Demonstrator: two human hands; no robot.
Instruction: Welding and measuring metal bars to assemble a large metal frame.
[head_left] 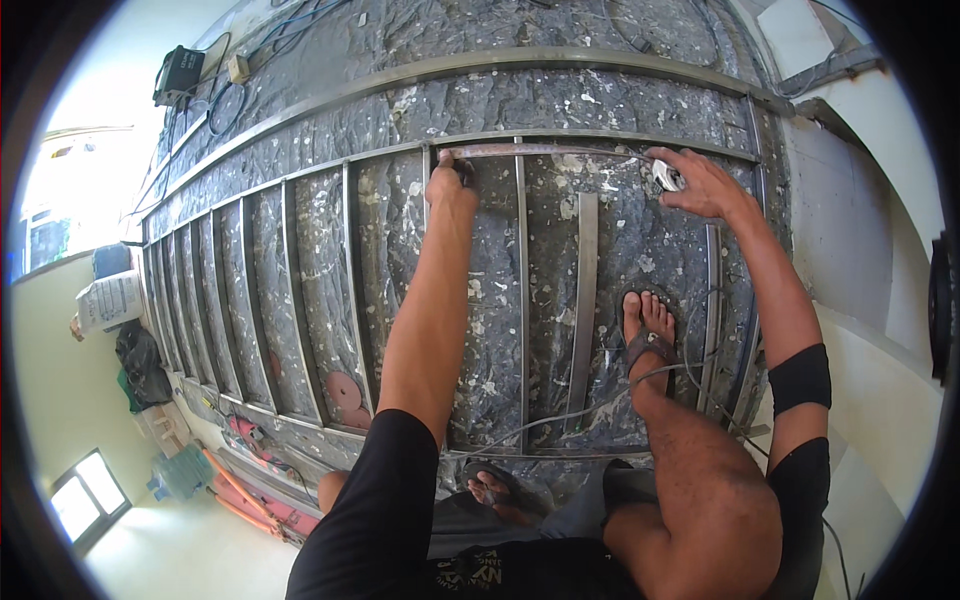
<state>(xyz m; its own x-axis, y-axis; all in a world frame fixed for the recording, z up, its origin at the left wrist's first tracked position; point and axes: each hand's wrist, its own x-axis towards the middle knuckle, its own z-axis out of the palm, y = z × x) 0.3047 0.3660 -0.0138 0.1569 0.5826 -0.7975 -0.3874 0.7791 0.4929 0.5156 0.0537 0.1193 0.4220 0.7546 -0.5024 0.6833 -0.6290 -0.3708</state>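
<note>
A tape measure (pixel 668 177) with a pale, silvery case sits in the fingers of my right hand (pixel 700 182), near the right end of a metal frame. Its blade (pixel 550 150) is drawn out to the left along the frame's long inner rail (pixel 595 136). My left hand (pixel 452 183) is closed on the blade's far end, where a crossbar (pixel 426 180) meets that rail. The fingertips there are partly hidden. Between my hands, another crossbar (pixel 521 290) passes beneath the blade. The frame lies flat on the floor.
Loose metal bars (pixel 584 300) (pixel 711 290) lie inside the frame beside my sandalled foot (pixel 650 320). A grey cable (pixel 600 402) crosses the bars. Reddish discs (pixel 344 390) and a red power tool (pixel 243 430) are lower left. A black machine (pixel 180 76) stands far left.
</note>
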